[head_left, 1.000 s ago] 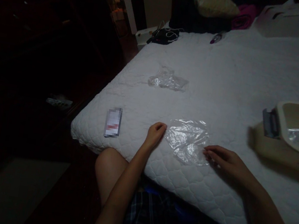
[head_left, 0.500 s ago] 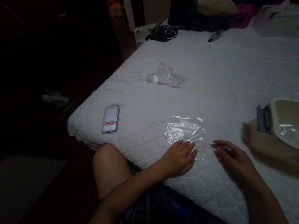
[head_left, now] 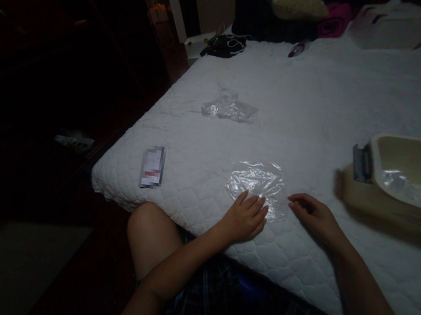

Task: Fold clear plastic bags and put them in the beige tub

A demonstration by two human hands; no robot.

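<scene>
A clear plastic bag (head_left: 253, 177) lies spread and wrinkled near the front edge of the bed. My left hand (head_left: 245, 217) rests palm down over its lower part, fingers stretched and slightly apart. At the bag's right edge is my right hand (head_left: 312, 216), its thumb and fingertips drawn close together on the film. A second clear plastic bag (head_left: 229, 108), crumpled, lies farther back on the quilted white bed cover (head_left: 295, 101). To the right stands a cream plastic bin (head_left: 394, 205) with a grey latch and clear plastic inside.
A phone-like item (head_left: 152, 167), blurred out, lies near the bed's left corner. At the back are a white box (head_left: 390, 31), a pink rolled cloth (head_left: 335, 20), a pale pillow-like bundle (head_left: 295, 0) and a dark cloth with white cords (head_left: 224, 45). My bare knee (head_left: 149, 227) touches the bed edge.
The view has shifted slightly, moving the scene a little left. Both hands have moved slightly left relative to the bag, my right fingertips closer to its edge.
</scene>
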